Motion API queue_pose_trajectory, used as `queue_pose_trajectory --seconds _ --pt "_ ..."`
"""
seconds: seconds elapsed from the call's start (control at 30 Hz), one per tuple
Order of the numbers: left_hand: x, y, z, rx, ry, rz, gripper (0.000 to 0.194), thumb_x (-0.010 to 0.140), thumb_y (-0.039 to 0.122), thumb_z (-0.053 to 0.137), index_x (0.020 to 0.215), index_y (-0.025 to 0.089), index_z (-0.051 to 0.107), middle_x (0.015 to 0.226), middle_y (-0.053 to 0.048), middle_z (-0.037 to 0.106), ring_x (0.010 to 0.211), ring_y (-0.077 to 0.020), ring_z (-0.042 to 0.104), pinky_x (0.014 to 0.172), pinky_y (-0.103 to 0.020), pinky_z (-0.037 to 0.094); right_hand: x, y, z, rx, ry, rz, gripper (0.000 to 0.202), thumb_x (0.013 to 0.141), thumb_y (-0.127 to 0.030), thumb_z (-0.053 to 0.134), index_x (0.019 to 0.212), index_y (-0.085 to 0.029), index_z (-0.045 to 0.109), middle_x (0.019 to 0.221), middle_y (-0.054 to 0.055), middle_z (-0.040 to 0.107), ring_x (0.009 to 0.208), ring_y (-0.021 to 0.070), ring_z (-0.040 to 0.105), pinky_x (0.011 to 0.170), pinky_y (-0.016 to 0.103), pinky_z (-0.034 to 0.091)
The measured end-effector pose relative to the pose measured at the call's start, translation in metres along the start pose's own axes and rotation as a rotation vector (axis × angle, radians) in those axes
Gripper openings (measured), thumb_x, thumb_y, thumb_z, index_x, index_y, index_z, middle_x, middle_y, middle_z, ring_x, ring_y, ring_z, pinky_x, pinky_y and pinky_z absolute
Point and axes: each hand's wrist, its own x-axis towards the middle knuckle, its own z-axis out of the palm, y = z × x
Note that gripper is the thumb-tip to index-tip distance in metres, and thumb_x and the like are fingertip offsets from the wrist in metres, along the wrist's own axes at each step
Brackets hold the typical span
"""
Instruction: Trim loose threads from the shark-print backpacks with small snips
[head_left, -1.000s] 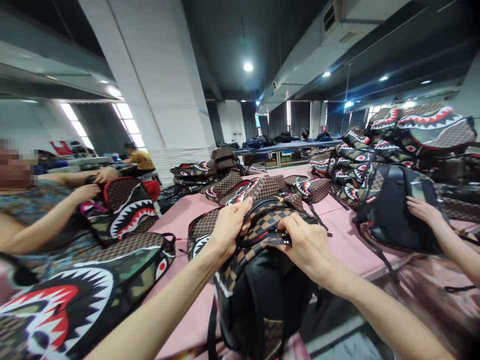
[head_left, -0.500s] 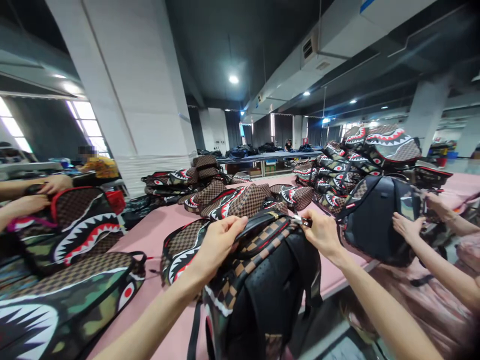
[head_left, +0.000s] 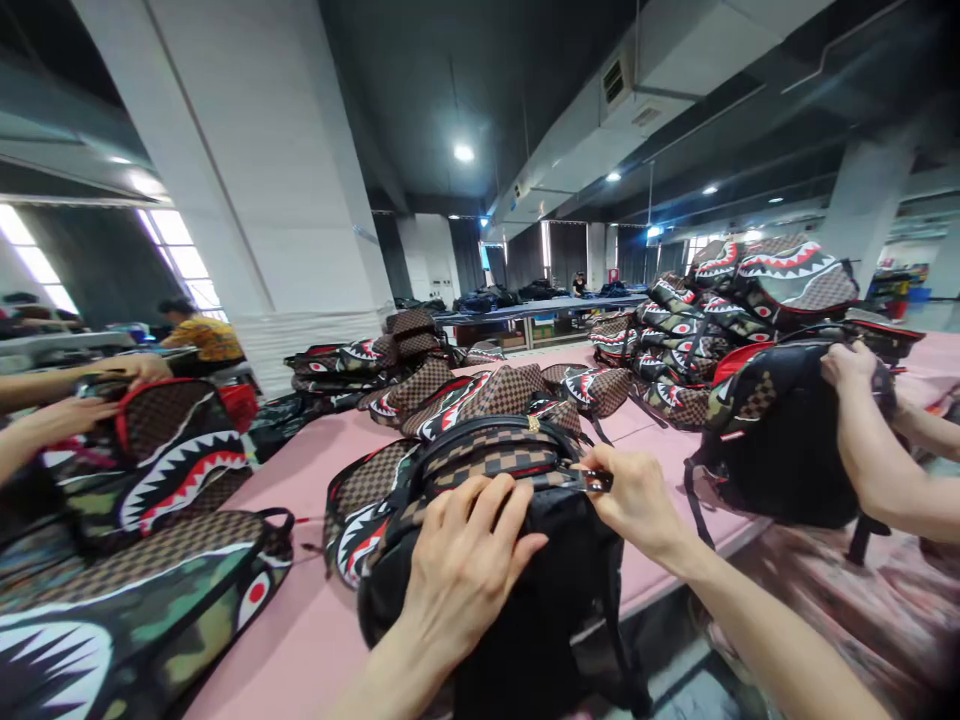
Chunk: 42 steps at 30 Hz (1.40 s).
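Observation:
A backpack (head_left: 517, 590) with a black back and brown checked trim stands upright before me at the table's edge, its black straps hanging down. My left hand (head_left: 469, 560) lies over its upper back, fingers stretched and slightly apart, touching the fabric near the top seam. In my right hand (head_left: 637, 500) is a pair of thread snips (head_left: 594, 480), gripped between thumb and fingers. Their metal blades point left along the top seam. My fingers partly hide the handles.
Shark-mouth backpacks (head_left: 480, 395) cover the pink table (head_left: 300, 490), with a tall stack (head_left: 682, 340) at the right. At the right a co-worker's hand (head_left: 851, 370) holds a black-backed backpack (head_left: 795, 440). Another person's hands (head_left: 90, 410) work on a camouflage bag (head_left: 172, 450) at the left.
My left hand has let go of the top strap and moved down onto the backpack's back. The backpack's top has tipped away, and the snips have come lower. The right co-worker's backpack has turned.

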Motion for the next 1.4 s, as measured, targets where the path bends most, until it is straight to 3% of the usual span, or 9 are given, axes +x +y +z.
queue_pose_trajectory --seconds 0.3,0.4,0.53,0.67,0.83,0.97,1.13,1.23,1.4 --pt "-0.002 0.002 0.014 0.053 0.009 -0.031 0.05 0.087 0.046 0.042 0.101 0.003 0.063 0.1 -0.016 0.061 0.088 -0.0244 0.052 0.082 -0.039 0.033 0.031 -0.008 0.013 -0.377 -0.024 0.069 0.011 0.071 -0.014 0.053 0.077 -0.019 0.062 0.065 0.003 0.062 0.06 0.0192 0.057 0.052 0.026 0.023" --pt "-0.006 -0.006 0.016 0.041 -0.035 -0.054 0.05 0.085 0.046 0.046 0.109 0.005 0.061 0.107 -0.015 0.059 0.099 -0.0265 0.05 0.087 -0.038 0.033 0.047 -0.007 0.014 -0.099 -0.065 -0.033 0.009 0.077 -0.023 0.058 0.084 -0.019 0.063 0.076 0.002 0.063 0.07 0.0155 0.058 0.058 0.024 0.033" --pt "-0.016 -0.011 0.018 0.055 -0.131 -0.073 0.057 0.083 0.048 0.049 0.124 0.008 0.051 0.125 -0.013 0.05 0.112 -0.0261 0.044 0.092 -0.038 0.031 0.071 -0.013 0.021 0.15 -0.11 -0.142 0.03 0.082 -0.038 0.055 0.105 -0.02 0.061 0.101 0.003 0.061 0.088 0.0145 0.056 0.076 0.023 0.039" --pt "-0.013 -0.014 0.019 0.092 -0.156 -0.117 0.071 0.074 0.054 0.057 0.125 0.005 0.048 0.126 -0.014 0.048 0.113 -0.0276 0.042 0.091 -0.039 0.032 0.087 -0.019 0.036 0.324 -0.201 -0.033 0.032 0.082 -0.045 0.051 0.091 -0.016 0.064 0.089 0.002 0.063 0.079 0.0146 0.056 0.07 0.023 0.039" --pt "0.008 -0.032 0.018 0.017 -0.182 -0.153 0.081 0.064 0.063 0.061 0.119 0.004 0.052 0.108 -0.014 0.059 0.094 -0.0269 0.051 0.076 -0.037 0.039 0.071 -0.028 0.035 0.614 -0.089 0.012 0.039 0.085 -0.046 0.046 0.071 -0.011 0.058 0.066 0.001 0.053 0.063 0.0103 0.047 0.058 0.021 0.035" --pt "0.026 -0.046 0.017 -0.005 -0.391 -0.2 0.069 0.073 0.067 0.046 0.105 0.008 0.06 0.094 -0.013 0.062 0.083 -0.0261 0.056 0.072 -0.038 0.041 0.061 -0.032 0.029 0.607 -0.045 -0.052 0.033 0.085 -0.039 0.048 0.07 -0.011 0.056 0.072 0.003 0.053 0.069 0.0105 0.048 0.064 0.021 0.037" --pt "0.041 -0.049 0.011 -0.089 -0.618 -0.216 0.078 0.073 0.071 0.042 0.116 0.007 0.053 0.093 -0.014 0.061 0.084 -0.0285 0.058 0.075 -0.04 0.043 0.106 -0.017 0.029 0.568 -0.363 0.047 0.034 0.076 -0.04 0.057 0.066 -0.008 0.061 0.063 0.002 0.055 0.06 0.0101 0.048 0.059 0.022 0.038" --pt "0.04 -0.042 0.007 -0.1 -0.646 -0.226 0.084 0.072 0.07 0.045 0.127 0.006 0.044 0.089 -0.014 0.061 0.081 -0.029 0.059 0.073 -0.04 0.044 0.141 -0.018 0.028 0.498 -0.55 -0.16 0.029 0.073 -0.032 0.062 0.088 -0.008 0.067 0.085 0.005 0.064 0.077 0.0134 0.056 0.07 0.022 0.042" --pt "0.028 -0.036 0.004 -0.124 -0.554 -0.201 0.085 0.068 0.073 0.046 0.125 0.009 0.046 0.091 -0.014 0.061 0.078 -0.0293 0.058 0.068 -0.04 0.044 0.165 -0.04 0.034 0.495 -1.075 -0.46 0.038 0.075 -0.031 0.06 0.107 -0.008 0.064 0.103 0.007 0.062 0.096 0.0176 0.056 0.085 0.024 0.043"
